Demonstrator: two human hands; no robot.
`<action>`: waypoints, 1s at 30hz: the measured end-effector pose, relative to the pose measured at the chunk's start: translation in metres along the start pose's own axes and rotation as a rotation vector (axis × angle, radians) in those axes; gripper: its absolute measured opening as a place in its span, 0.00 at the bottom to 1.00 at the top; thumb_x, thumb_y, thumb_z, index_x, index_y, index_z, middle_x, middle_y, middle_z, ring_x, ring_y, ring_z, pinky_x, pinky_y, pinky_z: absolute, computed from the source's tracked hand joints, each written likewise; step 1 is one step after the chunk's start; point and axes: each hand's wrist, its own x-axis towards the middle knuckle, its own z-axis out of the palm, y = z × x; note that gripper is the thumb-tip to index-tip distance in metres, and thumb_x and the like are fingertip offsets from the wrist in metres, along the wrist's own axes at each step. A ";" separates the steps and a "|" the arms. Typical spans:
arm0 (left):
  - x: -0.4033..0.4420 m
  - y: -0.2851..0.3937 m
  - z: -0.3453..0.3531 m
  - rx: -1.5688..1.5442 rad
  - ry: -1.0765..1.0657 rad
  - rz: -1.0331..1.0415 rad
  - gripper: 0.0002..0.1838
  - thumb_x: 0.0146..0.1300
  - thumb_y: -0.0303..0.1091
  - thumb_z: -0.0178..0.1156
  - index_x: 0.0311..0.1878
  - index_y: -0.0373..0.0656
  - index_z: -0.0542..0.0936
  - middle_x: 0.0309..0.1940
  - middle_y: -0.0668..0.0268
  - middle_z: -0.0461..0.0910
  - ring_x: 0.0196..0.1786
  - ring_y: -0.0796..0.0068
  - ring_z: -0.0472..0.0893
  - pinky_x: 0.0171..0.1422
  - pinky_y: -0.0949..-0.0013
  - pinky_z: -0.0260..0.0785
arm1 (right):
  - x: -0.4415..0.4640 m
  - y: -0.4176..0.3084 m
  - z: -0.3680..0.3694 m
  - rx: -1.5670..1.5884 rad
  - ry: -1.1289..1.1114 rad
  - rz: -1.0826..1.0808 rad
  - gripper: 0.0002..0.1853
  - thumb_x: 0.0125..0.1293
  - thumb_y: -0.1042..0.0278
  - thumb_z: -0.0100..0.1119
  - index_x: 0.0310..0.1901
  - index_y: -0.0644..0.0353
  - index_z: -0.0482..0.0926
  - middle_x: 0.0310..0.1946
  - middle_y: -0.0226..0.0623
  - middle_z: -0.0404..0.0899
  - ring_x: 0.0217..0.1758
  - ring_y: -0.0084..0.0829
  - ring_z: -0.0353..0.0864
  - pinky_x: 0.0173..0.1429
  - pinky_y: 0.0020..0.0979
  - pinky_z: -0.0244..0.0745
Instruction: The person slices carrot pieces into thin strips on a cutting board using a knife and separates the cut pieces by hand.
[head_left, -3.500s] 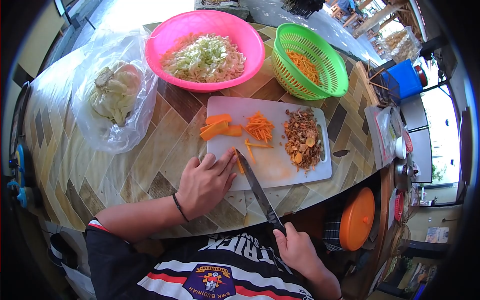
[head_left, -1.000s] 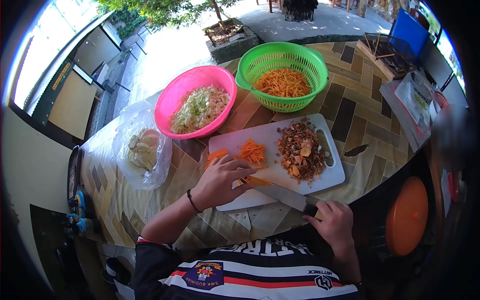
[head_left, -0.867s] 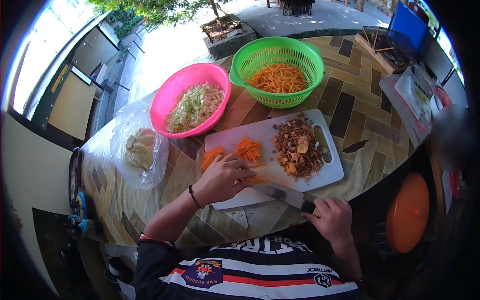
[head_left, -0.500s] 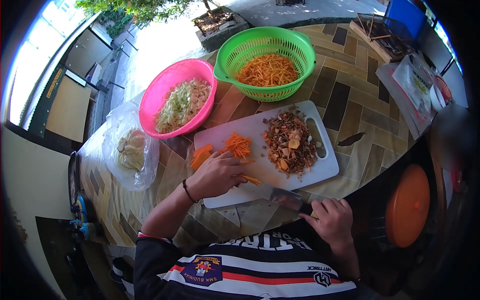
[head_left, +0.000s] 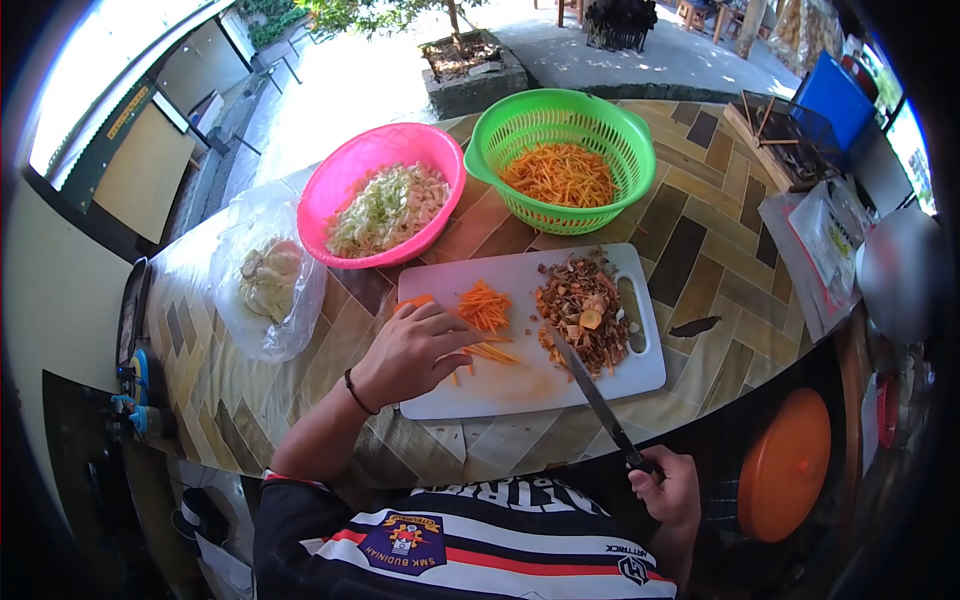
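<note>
My right hand (head_left: 665,487) is wrapped round the black handle of a kitchen knife (head_left: 597,402), its blade pointing up and left with the tip at the edge of a heap of carrot peelings and scraps (head_left: 568,300). On the left part of the white cutting board (head_left: 530,390), my left hand (head_left: 415,347) has its fingers stretched out over carrot slices (head_left: 417,300), mostly hidden beneath them. Cut carrot strips (head_left: 492,353) lie beside its thumb. Just above them sits a small pile of carrot matchsticks (head_left: 485,307).
Behind the board stand a pink bowl (head_left: 312,225) of shredded pale-green vegetable and a green colander (head_left: 640,165) of carrot shreds. A plastic bag (head_left: 270,300) with pale contents lies left on the tiled table (head_left: 690,255). An orange lid (head_left: 785,465) is at lower right.
The knife has moved away from my left hand, its blade swinging up towards the peelings. My left fingers have spread from a curled hold on carrot strips, which now lie on the board. The view has shifted.
</note>
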 end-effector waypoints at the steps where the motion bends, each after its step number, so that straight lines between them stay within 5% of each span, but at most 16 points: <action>1: -0.004 0.001 -0.002 0.012 0.028 -0.012 0.13 0.58 0.38 0.67 0.47 0.51 0.85 0.43 0.70 0.82 0.50 0.67 0.78 0.55 0.63 0.66 | 0.001 0.002 0.002 0.140 -0.027 0.063 0.21 0.63 0.50 0.68 0.37 0.65 0.81 0.19 0.33 0.79 0.22 0.21 0.80 0.27 0.24 0.72; 5: -0.023 0.009 -0.002 -0.037 0.024 -0.121 0.09 0.60 0.38 0.67 0.43 0.50 0.86 0.38 0.71 0.83 0.46 0.68 0.79 0.52 0.63 0.67 | 0.016 -0.001 0.024 0.540 -0.179 0.035 0.18 0.71 0.54 0.59 0.41 0.66 0.78 0.22 0.30 0.77 0.23 0.16 0.74 0.27 0.20 0.69; 9: -0.032 0.035 0.002 -0.164 -0.074 -0.115 0.06 0.62 0.38 0.65 0.38 0.49 0.85 0.33 0.69 0.82 0.39 0.67 0.80 0.46 0.62 0.68 | 0.033 -0.002 0.054 0.509 -0.209 -0.102 0.19 0.75 0.53 0.53 0.44 0.65 0.76 0.25 0.32 0.78 0.25 0.17 0.73 0.31 0.22 0.68; 13: -0.034 0.077 0.026 -0.479 -0.224 -0.052 0.12 0.62 0.41 0.68 0.43 0.44 0.84 0.33 0.64 0.82 0.41 0.63 0.81 0.48 0.62 0.72 | 0.048 -0.015 0.085 0.553 -0.157 -0.287 0.21 0.77 0.52 0.47 0.46 0.66 0.75 0.30 0.34 0.79 0.33 0.22 0.77 0.42 0.26 0.72; 17: -0.036 0.106 0.056 -0.685 -0.195 -0.045 0.21 0.63 0.48 0.65 0.47 0.38 0.79 0.42 0.52 0.80 0.46 0.49 0.80 0.52 0.53 0.73 | 0.062 -0.008 0.111 0.593 -0.003 -0.553 0.20 0.78 0.53 0.45 0.47 0.65 0.75 0.39 0.38 0.79 0.43 0.27 0.79 0.48 0.30 0.73; 18: -0.037 0.107 0.063 -0.682 -0.161 -0.044 0.22 0.63 0.48 0.65 0.47 0.37 0.79 0.42 0.51 0.79 0.46 0.48 0.80 0.52 0.53 0.73 | 0.059 -0.014 0.114 0.579 0.012 -0.540 0.26 0.77 0.45 0.44 0.47 0.67 0.74 0.38 0.39 0.77 0.44 0.31 0.75 0.54 0.36 0.71; 21: -0.036 0.102 0.068 -0.769 -0.150 -0.014 0.21 0.63 0.46 0.66 0.45 0.35 0.78 0.40 0.49 0.79 0.46 0.47 0.79 0.52 0.53 0.72 | 0.057 -0.017 0.111 0.395 0.005 -0.565 0.27 0.77 0.45 0.43 0.47 0.67 0.74 0.38 0.40 0.77 0.43 0.31 0.76 0.53 0.35 0.72; 22: -0.037 0.101 0.069 -0.816 -0.151 0.012 0.20 0.63 0.45 0.66 0.44 0.35 0.78 0.39 0.49 0.78 0.46 0.48 0.79 0.51 0.53 0.72 | 0.058 -0.017 0.109 0.314 0.095 -0.641 0.19 0.73 0.51 0.52 0.44 0.63 0.76 0.36 0.42 0.78 0.39 0.35 0.80 0.43 0.31 0.71; 25: -0.037 0.098 0.071 -0.875 -0.193 0.032 0.17 0.63 0.43 0.66 0.39 0.36 0.78 0.36 0.52 0.78 0.43 0.50 0.79 0.48 0.54 0.71 | 0.033 -0.032 0.064 0.114 0.040 -0.514 0.16 0.69 0.56 0.57 0.36 0.64 0.77 0.28 0.40 0.77 0.31 0.32 0.78 0.38 0.31 0.70; 27: -0.035 0.097 0.065 -0.893 -0.222 0.021 0.18 0.63 0.44 0.66 0.38 0.36 0.77 0.35 0.53 0.77 0.42 0.50 0.79 0.47 0.55 0.70 | -0.003 -0.010 0.014 0.172 -0.280 -0.122 0.15 0.64 0.61 0.61 0.27 0.65 0.75 0.20 0.39 0.74 0.25 0.29 0.75 0.33 0.31 0.69; 30: -0.039 0.089 0.079 -0.896 -0.263 0.001 0.19 0.64 0.46 0.65 0.38 0.36 0.78 0.33 0.53 0.77 0.41 0.50 0.79 0.45 0.56 0.70 | -0.036 0.055 -0.001 0.049 -0.392 0.220 0.13 0.63 0.64 0.60 0.29 0.67 0.79 0.20 0.42 0.77 0.25 0.29 0.77 0.33 0.31 0.72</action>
